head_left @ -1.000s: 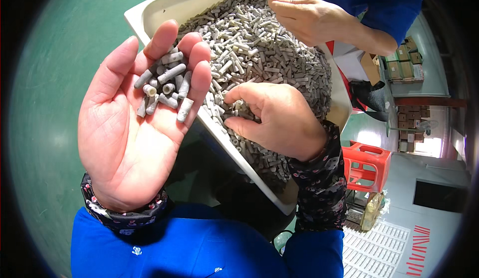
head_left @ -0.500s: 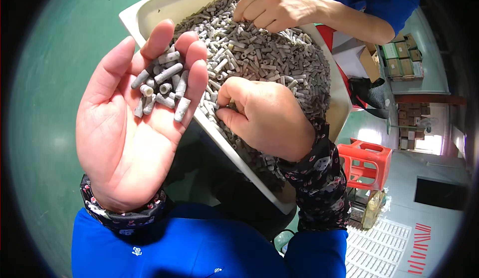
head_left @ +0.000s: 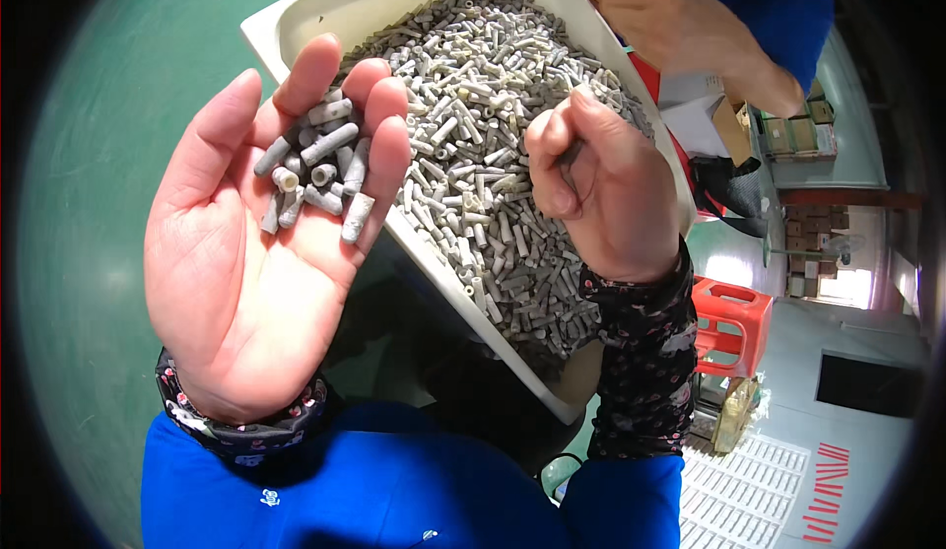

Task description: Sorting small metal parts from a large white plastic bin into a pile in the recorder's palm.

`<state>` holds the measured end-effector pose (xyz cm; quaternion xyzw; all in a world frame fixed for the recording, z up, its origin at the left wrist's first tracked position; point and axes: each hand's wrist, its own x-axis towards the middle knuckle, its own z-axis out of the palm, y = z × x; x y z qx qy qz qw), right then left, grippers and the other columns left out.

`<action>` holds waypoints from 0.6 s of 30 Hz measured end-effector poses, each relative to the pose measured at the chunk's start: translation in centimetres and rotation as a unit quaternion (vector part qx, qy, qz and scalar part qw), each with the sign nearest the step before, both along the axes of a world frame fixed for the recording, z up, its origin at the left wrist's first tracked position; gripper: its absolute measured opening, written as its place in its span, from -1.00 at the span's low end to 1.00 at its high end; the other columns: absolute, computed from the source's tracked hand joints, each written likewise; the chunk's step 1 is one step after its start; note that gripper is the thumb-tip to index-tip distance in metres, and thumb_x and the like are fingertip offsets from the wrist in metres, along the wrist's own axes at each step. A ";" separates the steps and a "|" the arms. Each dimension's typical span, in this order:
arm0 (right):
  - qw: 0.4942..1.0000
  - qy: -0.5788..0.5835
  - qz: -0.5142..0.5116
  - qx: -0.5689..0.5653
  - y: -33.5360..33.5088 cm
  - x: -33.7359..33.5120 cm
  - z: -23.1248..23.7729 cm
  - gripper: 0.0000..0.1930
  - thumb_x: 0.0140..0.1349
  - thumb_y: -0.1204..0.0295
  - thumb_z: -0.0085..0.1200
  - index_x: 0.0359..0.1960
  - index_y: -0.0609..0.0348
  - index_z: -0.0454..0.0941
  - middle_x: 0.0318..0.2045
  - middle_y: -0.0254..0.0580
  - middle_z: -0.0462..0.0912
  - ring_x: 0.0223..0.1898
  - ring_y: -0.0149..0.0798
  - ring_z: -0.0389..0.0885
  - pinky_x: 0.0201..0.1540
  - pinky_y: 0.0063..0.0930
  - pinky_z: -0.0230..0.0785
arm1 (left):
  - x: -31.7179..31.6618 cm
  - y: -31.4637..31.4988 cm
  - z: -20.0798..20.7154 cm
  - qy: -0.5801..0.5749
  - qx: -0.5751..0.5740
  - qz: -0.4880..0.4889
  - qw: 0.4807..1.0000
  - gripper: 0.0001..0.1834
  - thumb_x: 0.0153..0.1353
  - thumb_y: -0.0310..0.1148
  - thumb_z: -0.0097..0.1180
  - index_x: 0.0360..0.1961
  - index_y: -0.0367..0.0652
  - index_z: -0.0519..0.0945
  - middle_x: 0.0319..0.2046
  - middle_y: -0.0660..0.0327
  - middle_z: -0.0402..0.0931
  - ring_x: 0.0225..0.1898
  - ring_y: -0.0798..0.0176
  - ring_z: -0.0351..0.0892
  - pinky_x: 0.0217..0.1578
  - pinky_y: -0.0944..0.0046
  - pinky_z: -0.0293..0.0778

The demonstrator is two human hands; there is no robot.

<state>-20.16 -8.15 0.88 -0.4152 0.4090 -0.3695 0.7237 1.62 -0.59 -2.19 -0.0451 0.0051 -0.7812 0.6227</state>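
Observation:
My left hand [head_left: 261,253] is palm up at the left, its fingers bent round a small pile of grey tubes [head_left: 325,155]. These are short and dusty; some show a hollow end, others look rounded. A pale bin [head_left: 463,327] beside it is heaped with many similar loose tubes [head_left: 463,96]. Over the right part of that heap hovers my right hand [head_left: 616,184], turned with its fingers curled in and the thumb upward. Whatever its fingers hold, if anything, is hidden.
Across the bin is a co-worker in blue, whose hand [head_left: 670,17] is by the far right rim. At the right stand a red plastic stool [head_left: 734,327], an open cardboard box [head_left: 729,130] and a black bag [head_left: 724,189]. Stacked boxes [head_left: 793,135] are farther off.
My right hand has lifted off the tubes and moved right, turning over. The co-worker's hand has drawn back from the heap toward the upper right. My left hand has barely moved.

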 end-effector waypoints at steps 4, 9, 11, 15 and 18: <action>0.988 0.140 0.065 -0.030 0.4 0.7 0.2 -0.85 0.28 0.45 -0.13 -0.34 0.24 0.49 -0.56 -0.39 0.44 -0.65 -0.55 0.29 -0.59 -0.63 0.12 | 0.3 0.1 0.0 -0.010 0.014 0.006 1.000 -0.56 0.40 -0.28 -0.37 0.10 -0.42 0.33 0.13 -0.14 0.24 0.25 0.04 0.13 0.28 0.08 0.12; 0.869 0.380 0.174 -0.265 1.0 0.6 0.2 -0.88 0.11 0.45 0.09 -0.39 0.26 0.51 -0.65 -0.31 0.45 -0.66 -0.45 0.31 -0.56 -0.53 0.20 | 0.1 0.0 0.0 0.001 0.004 -0.001 1.000 -0.56 0.40 -0.28 -0.37 0.10 -0.41 0.34 0.13 -0.13 0.25 0.24 0.05 0.13 0.28 0.08 0.12; 0.807 0.475 0.220 -0.273 0.9 0.7 1.0 -0.82 0.01 0.40 0.17 -0.40 0.24 0.52 -0.68 -0.11 0.46 -0.62 -0.28 0.43 -0.49 -0.47 0.28 | 0.0 -0.1 -0.1 0.003 0.002 -0.003 1.000 -0.56 0.40 -0.28 -0.37 0.10 -0.41 0.34 0.13 -0.13 0.25 0.24 0.05 0.13 0.28 0.08 0.12; 0.755 0.515 0.222 -0.340 1.1 1.4 -0.1 -0.84 0.00 0.38 0.15 -0.46 0.22 0.53 -0.56 -0.01 0.56 -0.48 -0.01 0.55 -0.42 -0.26 0.38 | 0.2 0.0 0.0 -0.002 0.007 0.003 1.000 -0.56 0.40 -0.28 -0.36 0.10 -0.40 0.34 0.13 -0.12 0.24 0.25 0.06 0.12 0.28 0.08 0.12; 0.753 0.520 0.140 -0.377 1.2 1.1 -0.4 -0.85 0.02 0.38 0.13 -0.51 0.21 0.54 -0.56 -0.03 0.56 -0.50 -0.04 0.55 -0.41 -0.28 0.38 | 0.2 0.0 0.1 -0.003 0.011 0.001 1.000 -0.56 0.40 -0.29 -0.36 0.10 -0.40 0.34 0.13 -0.12 0.24 0.25 0.06 0.12 0.27 0.09 0.12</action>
